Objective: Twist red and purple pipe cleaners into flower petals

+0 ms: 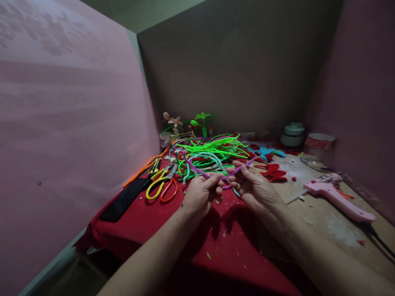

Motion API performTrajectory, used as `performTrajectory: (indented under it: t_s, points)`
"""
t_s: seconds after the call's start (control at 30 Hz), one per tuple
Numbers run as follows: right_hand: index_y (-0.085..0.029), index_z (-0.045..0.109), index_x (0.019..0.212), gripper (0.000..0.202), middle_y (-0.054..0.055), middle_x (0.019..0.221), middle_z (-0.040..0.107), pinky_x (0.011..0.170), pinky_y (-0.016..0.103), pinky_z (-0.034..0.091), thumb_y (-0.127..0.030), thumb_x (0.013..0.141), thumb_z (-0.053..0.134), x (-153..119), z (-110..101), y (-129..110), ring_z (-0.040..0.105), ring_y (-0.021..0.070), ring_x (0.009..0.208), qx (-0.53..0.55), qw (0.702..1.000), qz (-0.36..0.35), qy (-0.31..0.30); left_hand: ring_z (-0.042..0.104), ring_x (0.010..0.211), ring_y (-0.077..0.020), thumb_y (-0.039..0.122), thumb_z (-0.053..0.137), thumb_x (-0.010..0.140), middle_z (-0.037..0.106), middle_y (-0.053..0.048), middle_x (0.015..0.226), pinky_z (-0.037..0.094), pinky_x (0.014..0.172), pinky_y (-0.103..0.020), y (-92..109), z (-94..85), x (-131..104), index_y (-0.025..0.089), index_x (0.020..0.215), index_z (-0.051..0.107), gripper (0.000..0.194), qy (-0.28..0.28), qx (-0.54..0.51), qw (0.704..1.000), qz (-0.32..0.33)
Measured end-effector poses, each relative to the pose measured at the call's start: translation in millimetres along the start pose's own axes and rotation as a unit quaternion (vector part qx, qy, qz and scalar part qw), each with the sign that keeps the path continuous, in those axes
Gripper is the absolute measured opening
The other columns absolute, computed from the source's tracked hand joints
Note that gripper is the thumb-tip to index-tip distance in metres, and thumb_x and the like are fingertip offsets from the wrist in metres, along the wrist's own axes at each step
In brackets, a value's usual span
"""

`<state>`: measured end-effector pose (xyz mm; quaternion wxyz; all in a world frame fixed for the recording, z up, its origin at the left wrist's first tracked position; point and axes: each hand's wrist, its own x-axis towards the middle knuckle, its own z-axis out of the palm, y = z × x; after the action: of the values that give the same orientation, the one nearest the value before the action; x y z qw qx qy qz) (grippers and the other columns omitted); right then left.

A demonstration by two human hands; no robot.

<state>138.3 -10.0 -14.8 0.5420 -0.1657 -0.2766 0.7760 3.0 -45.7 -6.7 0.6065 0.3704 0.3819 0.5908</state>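
A purple pipe cleaner (195, 169) stretches between my two hands above the red cloth. My left hand (202, 193) is closed, pinching it between thumb and fingers near its middle. Farther right, my right hand (253, 185) pinches the same pipe cleaner, whose end sticks out past the thumb. Just behind my hands lies a loose pile of bright green pipe cleaners (216, 146), with light blue pipe cleaners (212, 156) at its front. Scissors with one yellow and one red handle (168, 190) rest to the left of my left hand.
A black phone (123, 201) lies at the left edge of the red cloth (216, 250). On the right board are a pink glue gun (339, 197) with a cord and red fuzzy pieces (273, 172). Behind stand pipe-cleaner flowers (203, 117), a lidded jar (292, 135) and a tub (319, 142). Walls enclose the table.
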Motion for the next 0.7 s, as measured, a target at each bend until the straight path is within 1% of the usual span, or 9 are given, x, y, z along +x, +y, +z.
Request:
performTrajectory:
  t_s: [0.07, 0.17, 0.27, 0.33, 0.43, 0.5, 0.6, 0.7]
  points:
    - [-0.016, 0.065, 0.085, 0.011, 0.005, 0.072, 0.07, 0.053, 0.021, 0.053, -0.016, 0.076, 0.06, 0.6, -0.5, 0.4, 0.065, 0.0128, 0.058, -0.004, 1.0, -0.004, -0.012, 0.044, 0.038, -0.0042, 0.03, 0.069, 0.066, 0.054, 0.001, 0.056, 0.035, 0.032, -0.017, 2.6, 0.7, 3.9, 0.008, 0.078, 0.061, 0.026, -0.019, 0.02, 1.0, -0.004]
    - [-0.014, 0.066, 0.082, 0.012, 0.005, 0.07, 0.07, 0.054, 0.024, 0.053, -0.019, 0.071, 0.066, 2.0, -1.6, 1.1, 0.064, 0.0143, 0.057, -0.013, 0.999, -0.016, -0.026, 0.047, 0.039, -0.0052, 0.031, 0.068, 0.068, 0.057, 0.0, 0.057, 0.037, 0.033, -0.017, 5.4, 2.2, 9.6, 0.008, 0.083, 0.062, 0.028, -0.066, 0.043, 0.997, -0.009]
    - [-0.012, 0.066, 0.076, 0.013, 0.005, 0.063, 0.068, 0.047, 0.023, 0.051, -0.022, 0.067, 0.069, 4.1, -2.1, 0.0, 0.062, 0.0141, 0.051, -0.02, 0.999, -0.034, -0.015, 0.049, 0.041, -0.0061, 0.03, 0.068, 0.067, 0.058, 0.0, 0.057, 0.038, 0.034, -0.017, 8.3, 3.1, 16.4, 0.007, 0.086, 0.063, 0.03, -0.1, 0.067, 0.993, -0.01]
    - [-0.012, 0.066, 0.074, 0.014, 0.004, 0.061, 0.067, 0.043, 0.02, 0.047, -0.022, 0.065, 0.071, 5.7, -2.3, -1.5, 0.061, 0.0124, 0.048, -0.02, 0.999, -0.046, -0.002, 0.05, 0.042, -0.0066, 0.031, 0.069, 0.067, 0.057, 0.0, 0.056, 0.039, 0.034, -0.017, 10.9, 3.3, 21.7, 0.008, 0.083, 0.062, 0.029, -0.1, 0.08, 0.992, -0.003]
    - [-0.012, 0.066, 0.074, 0.017, 0.002, 0.06, 0.065, 0.041, 0.018, 0.044, -0.024, 0.064, 0.073, 8.0, -3.7, -3.1, 0.058, 0.0099, 0.046, -0.031, 0.998, -0.058, 0.014, 0.049, 0.04, -0.0063, 0.033, 0.069, 0.066, 0.058, 0.0, 0.056, 0.038, 0.033, -0.017, 13.6, 4.1, 29.7, 0.011, 0.076, 0.058, 0.027, -0.076, 0.108, 0.991, 0.009]
    - [-0.012, 0.066, 0.075, 0.02, 0.001, 0.059, 0.063, 0.04, 0.017, 0.042, -0.026, 0.063, 0.073, 9.2, -6.0, -3.2, 0.056, 0.0083, 0.045, -0.051, 0.996, -0.063, 0.024, 0.046, 0.037, -0.0054, 0.035, 0.068, 0.067, 0.056, 0.002, 0.053, 0.036, 0.033, -0.017, 12.5, 5.3, 34.2, 0.012, 0.073, 0.057, 0.026, -0.062, 0.134, 0.989, 0.029]
    - [-0.012, 0.065, 0.076, 0.023, 0.0, 0.059, 0.061, 0.038, 0.016, 0.038, -0.029, 0.062, 0.073, 9.0, -9.4, -1.6, 0.052, 0.0057, 0.043, -0.099, 0.993, -0.062, 0.033, 0.042, 0.035, -0.0047, 0.037, 0.065, 0.069, 0.05, 0.005, 0.046, 0.033, 0.034, -0.016, 6.7, 5.9, 39.0, 0.013, 0.069, 0.056, 0.026, -0.067, 0.142, 0.986, 0.057]
    - [-0.012, 0.064, 0.076, 0.026, -0.002, 0.058, 0.058, 0.036, 0.015, 0.033, -0.033, 0.064, 0.072, 6.3, -10.1, 1.1, 0.048, 0.0043, 0.041, -0.157, 0.986, -0.045, 0.026, 0.04, 0.035, -0.0043, 0.038, 0.064, 0.07, 0.048, 0.005, 0.044, 0.031, 0.035, -0.016, 1.1, 3.3, 40.9, 0.014, 0.072, 0.059, 0.025, -0.075, 0.126, 0.988, 0.047]
